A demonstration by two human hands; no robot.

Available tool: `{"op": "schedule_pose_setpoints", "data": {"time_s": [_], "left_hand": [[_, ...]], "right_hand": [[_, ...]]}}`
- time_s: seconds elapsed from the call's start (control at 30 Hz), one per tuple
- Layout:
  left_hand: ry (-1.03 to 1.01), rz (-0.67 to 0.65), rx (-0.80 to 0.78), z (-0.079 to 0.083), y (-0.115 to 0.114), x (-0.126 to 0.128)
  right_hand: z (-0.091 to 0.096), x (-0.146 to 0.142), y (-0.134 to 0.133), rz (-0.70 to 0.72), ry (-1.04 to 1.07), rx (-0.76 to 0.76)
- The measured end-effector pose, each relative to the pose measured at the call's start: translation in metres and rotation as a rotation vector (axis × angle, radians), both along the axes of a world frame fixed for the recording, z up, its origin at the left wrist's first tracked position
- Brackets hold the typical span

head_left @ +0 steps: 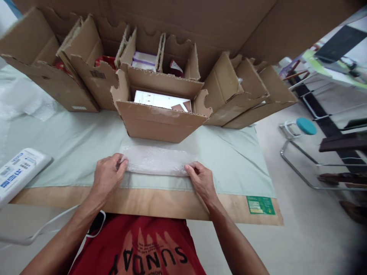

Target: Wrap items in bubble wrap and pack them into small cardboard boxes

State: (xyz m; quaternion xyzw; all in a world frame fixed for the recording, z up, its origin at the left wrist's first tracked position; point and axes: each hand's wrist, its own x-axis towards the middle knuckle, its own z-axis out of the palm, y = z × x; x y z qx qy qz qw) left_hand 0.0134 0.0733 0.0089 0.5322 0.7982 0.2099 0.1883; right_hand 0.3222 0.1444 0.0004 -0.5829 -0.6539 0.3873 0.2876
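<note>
Beneath the front box [157,124], a wooden table [160,200] is largely covered by a pale green cloth [235,164], its near edge left bare. Behind the front box, a tall sheet of brown cardboard [183,17] is seen, and before it a row of open cardboard boxes [103,86] is lined up, spread to both sides of the front box. On the near side of the front box, beyond the table's edge, a red shirt [149,236] printed with dark letters is worn by the person. Left of the front box, a heap of loose plastic [25,99] is laid on the cloth, and nearer the person a white device [21,175] with blue print is placed.

Just in front of the front box, a strip of plastic wrap [160,160] is stretched lengthwise between two hands. Its left end is pinched between thumb and fingers of the left hand [109,173]; its right end is clamped likewise by the right hand [200,179]. Whether the cloth is touched by the wrap cannot be told. Inside the front box, a white carton [156,100] is held, its top exposed. Right of the front box, at the table's near edge, a green label [260,205] is seen.
</note>
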Motion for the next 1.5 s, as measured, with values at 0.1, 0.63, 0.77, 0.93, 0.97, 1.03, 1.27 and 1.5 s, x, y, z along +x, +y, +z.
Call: {"op": "schedule_pose_setpoints", "data": {"time_s": [0.1, 0.63, 0.77, 0.93, 0.97, 1.03, 1.27, 1.5], "left_hand": [[0.181, -0.037, 0.01, -0.008, -0.003, -0.001], [0.396, -0.063, -0.212, -0.001, -0.007, -0.006], [0.406, -0.11, -0.145, -0.004, -0.008, -0.008], [0.481, -0.165, 0.033, -0.002, -0.002, -0.005], [0.498, -0.17, 0.065, 0.0, 0.003, -0.004], [0.513, -0.167, 0.099, 0.003, 0.018, 0.001], [0.395, -0.159, 0.209, 0.007, 0.029, 0.024], [-0.121, -0.798, 0.325, 0.009, -0.071, 0.028]], "right_hand": [[-0.007, -0.003, 0.003, -0.01, -0.152, 0.087], [0.005, -0.034, 0.045, 0.285, -0.609, 0.073], [0.004, -0.032, 0.041, 0.337, -0.44, 0.061], [0.012, -0.016, -0.013, 0.234, -0.147, 0.056], [0.013, -0.015, -0.027, 0.213, -0.111, 0.027], [0.012, -0.016, -0.056, 0.187, -0.047, -0.012], [-0.011, -0.032, -0.111, 0.075, 0.093, -0.125], [0.003, -0.035, -0.102, 0.026, 0.439, -0.47]]}}
